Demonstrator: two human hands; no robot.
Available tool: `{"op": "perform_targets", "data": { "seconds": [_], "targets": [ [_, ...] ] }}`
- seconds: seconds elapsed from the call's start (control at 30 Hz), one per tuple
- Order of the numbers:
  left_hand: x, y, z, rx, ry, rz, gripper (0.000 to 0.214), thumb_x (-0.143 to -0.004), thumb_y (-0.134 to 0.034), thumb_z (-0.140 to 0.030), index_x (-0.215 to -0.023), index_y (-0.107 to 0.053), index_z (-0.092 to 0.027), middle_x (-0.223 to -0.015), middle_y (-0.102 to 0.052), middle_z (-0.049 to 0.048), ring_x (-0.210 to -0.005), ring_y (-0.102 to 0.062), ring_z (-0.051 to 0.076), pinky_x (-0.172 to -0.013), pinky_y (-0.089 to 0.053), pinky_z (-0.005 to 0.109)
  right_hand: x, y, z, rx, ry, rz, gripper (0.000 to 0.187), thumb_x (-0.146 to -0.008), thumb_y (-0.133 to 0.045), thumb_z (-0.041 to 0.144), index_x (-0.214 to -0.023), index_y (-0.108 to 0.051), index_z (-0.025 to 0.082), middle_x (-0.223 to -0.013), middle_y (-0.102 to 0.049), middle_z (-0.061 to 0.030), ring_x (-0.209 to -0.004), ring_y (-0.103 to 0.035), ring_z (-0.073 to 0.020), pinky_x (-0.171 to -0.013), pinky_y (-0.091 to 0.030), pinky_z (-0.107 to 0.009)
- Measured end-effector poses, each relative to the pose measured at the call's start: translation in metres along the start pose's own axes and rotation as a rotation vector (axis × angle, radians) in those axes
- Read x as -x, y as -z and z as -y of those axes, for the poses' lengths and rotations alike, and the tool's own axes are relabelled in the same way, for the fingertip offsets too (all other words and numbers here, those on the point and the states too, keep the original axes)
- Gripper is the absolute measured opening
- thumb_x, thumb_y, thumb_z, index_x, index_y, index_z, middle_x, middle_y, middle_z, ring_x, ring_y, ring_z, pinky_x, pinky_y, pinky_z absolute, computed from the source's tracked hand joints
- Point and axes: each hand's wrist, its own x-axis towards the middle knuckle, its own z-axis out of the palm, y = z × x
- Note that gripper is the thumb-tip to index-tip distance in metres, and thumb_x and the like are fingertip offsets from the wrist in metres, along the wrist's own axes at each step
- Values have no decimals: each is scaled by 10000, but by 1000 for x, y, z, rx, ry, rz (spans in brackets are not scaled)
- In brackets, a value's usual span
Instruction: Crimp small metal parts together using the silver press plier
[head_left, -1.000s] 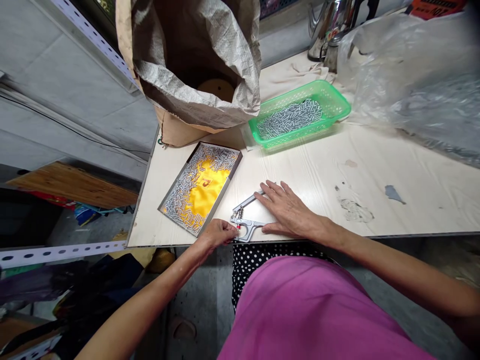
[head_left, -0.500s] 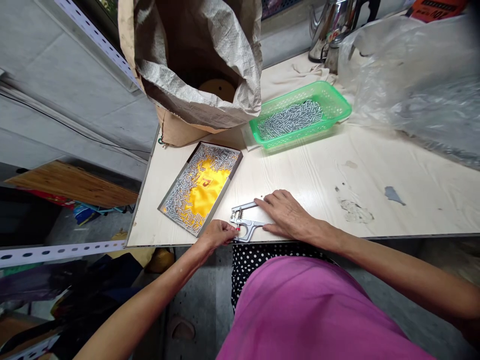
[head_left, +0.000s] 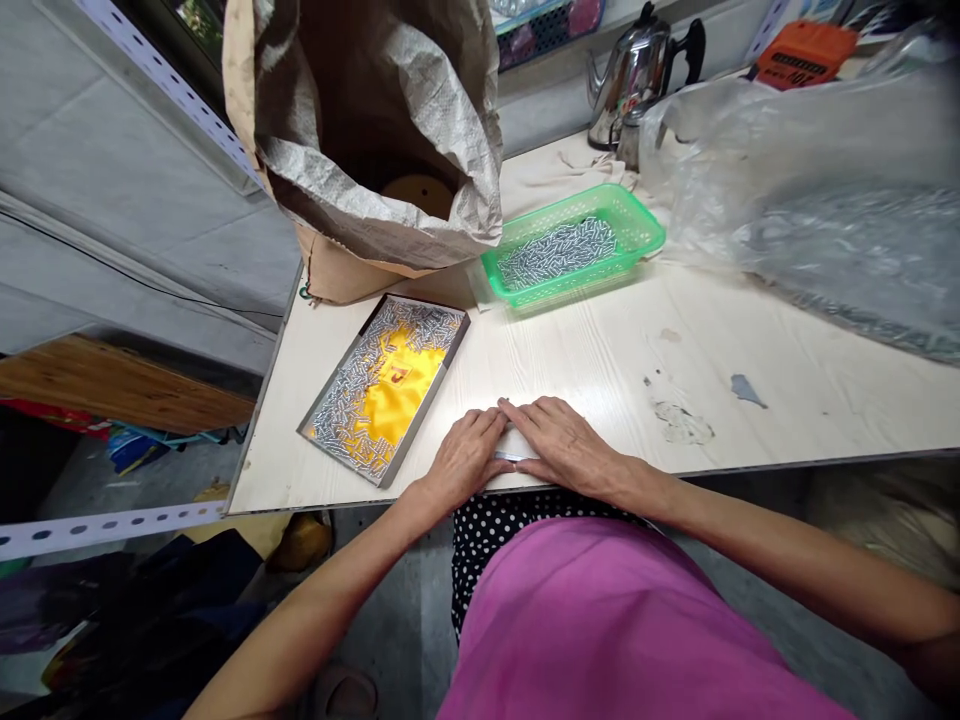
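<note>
My left hand [head_left: 469, 450] and my right hand [head_left: 564, 445] meet at the front edge of the table, both closed around a pair of grey metal spring pliers [head_left: 513, 444]. Only a small piece of the pliers shows between them; the jaws and most of the handles are hidden under my fingers. Just left of my left hand lies a shallow tray [head_left: 420, 440], tilted on the table. Many small silvery metal pins [head_left: 341, 415] cover its yellow lining [head_left: 397, 395], mostly along the sides.
A green plastic basket [head_left: 651, 238] of similar silvery pins stands behind. A big paper sack [head_left: 375, 235] gapes open at back left. Clear plastic bags [head_left: 840, 220] fill the right side, near a metal kettle [head_left: 634, 75]. The table's front edge [head_left: 787, 463] is close to me.
My left hand has gone from pinching at the jaw end to wrapping over the pliers, which are now mostly covered. My right hand stays on them. The view has shifted slightly.
</note>
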Motion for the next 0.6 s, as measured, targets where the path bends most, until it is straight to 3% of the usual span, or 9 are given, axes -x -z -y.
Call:
{"op": "perform_targets", "data": {
  "seconds": [0.1,0.2,0.37,0.5,0.6],
  "targets": [
    [-7,5,3,-48,-28,60,667,-854,-667,-356,-1402,-350,-147,-1306,-531,163,-1142,-513,294,-948,-456,450,10,7,-3,-7,-25,18,813,-785,-730,319,-1446,-307,108,-1245,-575,-183,-1089,-517,-309,-891,-444,-446],
    [-10,9,0,-129,-18,99,698,-840,-681,-394,-1394,-365,-112,-1242,-549,169,-1093,-514,302,-906,-466,438,14,13,0,44,-101,82,684,-778,-739,351,-1335,-441,90,-1176,-585,-192,-1055,-518,-325,-842,-470,-448],
    [-15,5,-2,-121,-35,90,435,-879,-620,-456,-1189,-539,-161,-1067,-593,109,-999,-522,268,-820,-457,386,8,15,8,113,-139,134,377,-832,-678,234,-1159,-570,81,-1022,-615,-170,-942,-532,-302,-787,-471,-416],
    [-19,-2,1,-138,10,72,295,-928,-550,-442,-1025,-601,-169,-978,-604,90,-949,-525,251,-785,-441,370,2,11,2,78,-119,151,113,-888,-563,116,-985,-617,133,-964,-616,-119,-894,-523,-243,-769,-432,-350],
    [-22,-5,3,-127,44,42,264,-941,-538,-416,-912,-623,-168,-907,-606,79,-915,-529,237,-764,-433,352,-4,4,-6,54,-89,154,170,-921,-479,77,-849,-611,158,-886,-608,-86,-839,-514,-211,-735,-403,-324]
  ]
}}
